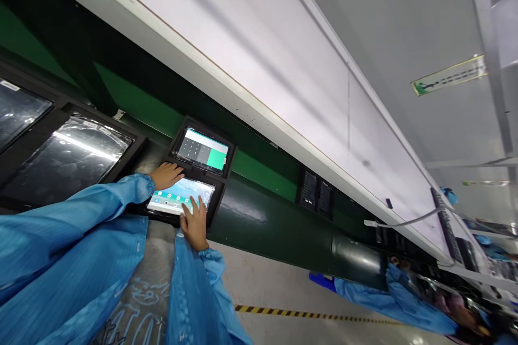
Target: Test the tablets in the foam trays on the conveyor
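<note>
Two lit tablets lie in a black tray [218, 187], one above the other. The lower tablet [174, 194] shows a home screen with icons; the upper tablet [202, 149] shows a calculator-like keypad with a green block. My left hand [167, 176] rests at the upper left edge of the lower tablet, fingers stretched over the tray's divider. Over the lower tablet's right part is my right hand [195, 222], fingers spread and holding nothing. Whether its fingertips touch the screen cannot be made out.
Dark tablets [76, 153] in black trays lie at the left. Farther right along the green bench [267, 215] stands another black tray [315, 192]. A white shelf [226, 83] hangs above. A cable [413, 221] dangles at the right, near other people in blue [404, 302].
</note>
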A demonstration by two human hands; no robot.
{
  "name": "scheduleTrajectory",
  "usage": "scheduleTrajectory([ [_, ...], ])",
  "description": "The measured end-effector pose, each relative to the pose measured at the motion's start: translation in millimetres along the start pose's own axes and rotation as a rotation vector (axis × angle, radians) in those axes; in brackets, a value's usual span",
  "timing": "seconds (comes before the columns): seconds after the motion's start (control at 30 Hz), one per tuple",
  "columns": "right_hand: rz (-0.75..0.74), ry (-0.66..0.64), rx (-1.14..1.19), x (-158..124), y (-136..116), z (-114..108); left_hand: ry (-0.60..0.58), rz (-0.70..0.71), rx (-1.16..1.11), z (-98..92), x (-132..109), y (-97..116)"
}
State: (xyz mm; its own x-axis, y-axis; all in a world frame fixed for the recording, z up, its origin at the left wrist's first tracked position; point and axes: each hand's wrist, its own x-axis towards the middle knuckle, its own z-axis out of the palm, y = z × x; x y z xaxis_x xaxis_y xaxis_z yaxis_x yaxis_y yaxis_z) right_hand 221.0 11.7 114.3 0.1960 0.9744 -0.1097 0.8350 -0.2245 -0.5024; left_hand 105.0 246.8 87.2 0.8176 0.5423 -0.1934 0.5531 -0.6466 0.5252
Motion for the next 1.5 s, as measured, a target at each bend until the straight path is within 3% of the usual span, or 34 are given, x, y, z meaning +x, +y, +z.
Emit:
scheduleTrajectory([
  [0.07, -0.164, -0.153, -0.049, 19.3, -16.9, 2.1, 0.059, -0.004, -0.036, 1.2, -9.6, -2.6],
  [0.17, -0.337, -0.277, -0.121, 44.5, -32.5, 8.5, 0.179, -0.041, -0.093, -1.6, -34.2, -10.0],
  [0.3, -0.507, -0.393, -0.216, 63.4, -20.6, 8.1, 0.313, -0.131, -0.163, -6.3, -63.8, -24.7],
  [0.37, -0.431, -0.380, -0.237, 68.1, -2.5, 0.9, 0.348, -0.155, -0.204, -5.5, -69.1, -29.5],
  [0.43, -0.247, -0.315, -0.247, 71.7, 17.3, -9.7, 0.367, -0.182, -0.254, -1.2, -66.0, -31.4],
  [0.57, -0.012, -0.190, -0.120, 82.0, 47.6, -34.6, 0.390, -0.274, -0.373, 13.1, -40.2, -31.5],
  [0.63, 0.083, -0.061, 0.083, 92.7, 60.8, -47.2, 0.392, -0.319, -0.436, 18.8, -22.6, -32.6],
  [0.7, 0.257, 0.152, 0.281, 109.4, 77.7, -58.7, 0.388, -0.358, -0.495, 21.5, -4.5, -34.9],
  [0.8, 0.499, 0.365, 0.426, 143.1, 109.3, -70.1, 0.369, -0.401, -0.569, 20.8, 21.1, -39.3],
  [0.97, 0.650, 0.363, 0.599, 190.9, 143.0, -65.2, 0.340, -0.456, -0.648, 18.7, 44.9, -44.6],
  [1.2, 0.699, 0.389, 0.757, 196.8, 147.1, -54.2, 0.257, -0.491, -0.682, 24.6, 22.3, -41.6],
  [1.5, 0.745, 0.421, 0.802, 198.4, 149.8, -50.9, 0.200, -0.401, -0.558, 42.3, -51.6, -32.4],
])
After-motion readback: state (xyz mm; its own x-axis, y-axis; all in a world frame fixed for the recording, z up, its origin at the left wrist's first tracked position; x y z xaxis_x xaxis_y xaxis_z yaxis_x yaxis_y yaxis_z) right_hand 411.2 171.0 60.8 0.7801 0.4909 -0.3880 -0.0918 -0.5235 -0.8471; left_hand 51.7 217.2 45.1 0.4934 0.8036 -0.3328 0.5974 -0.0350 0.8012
